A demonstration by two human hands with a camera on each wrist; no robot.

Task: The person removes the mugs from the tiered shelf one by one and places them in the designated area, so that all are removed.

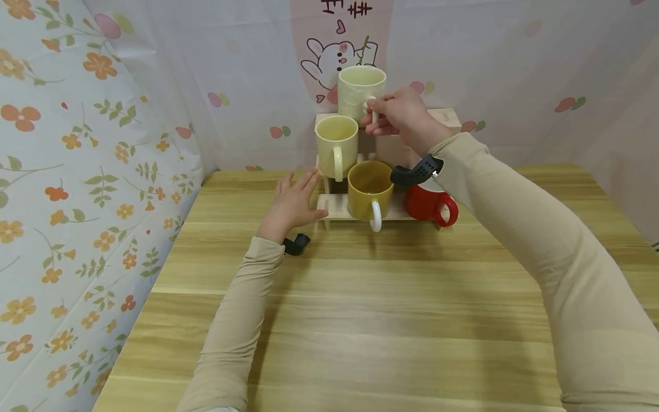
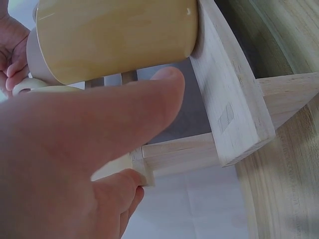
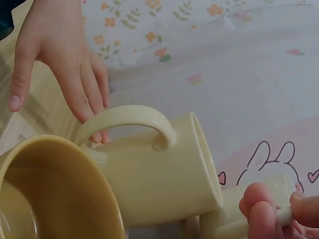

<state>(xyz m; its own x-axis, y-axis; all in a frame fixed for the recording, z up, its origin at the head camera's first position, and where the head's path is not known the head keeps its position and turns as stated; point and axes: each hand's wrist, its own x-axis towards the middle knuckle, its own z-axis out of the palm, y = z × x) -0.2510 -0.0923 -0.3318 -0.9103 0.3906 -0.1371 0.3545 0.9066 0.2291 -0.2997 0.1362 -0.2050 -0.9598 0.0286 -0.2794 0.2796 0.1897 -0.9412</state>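
Observation:
At the top left of a small wooden tiered rack is a pale cream-green mug. My right hand pinches its handle between thumb and fingers. A pale yellow mug is on the middle tier, its handle facing me. Below it, on the bottom tier, are a mustard mug with a white handle and a red mug, partly hidden by my right wrist. My left hand is at the rack's left side, fingers extended; in the left wrist view its fingertips touch the wooden frame.
The rack stands at the back of a wood-grain table, close against a pale printed curtain. A pinkish shape shows behind my right forearm on the middle tier. A flowered cloth hangs along the left.

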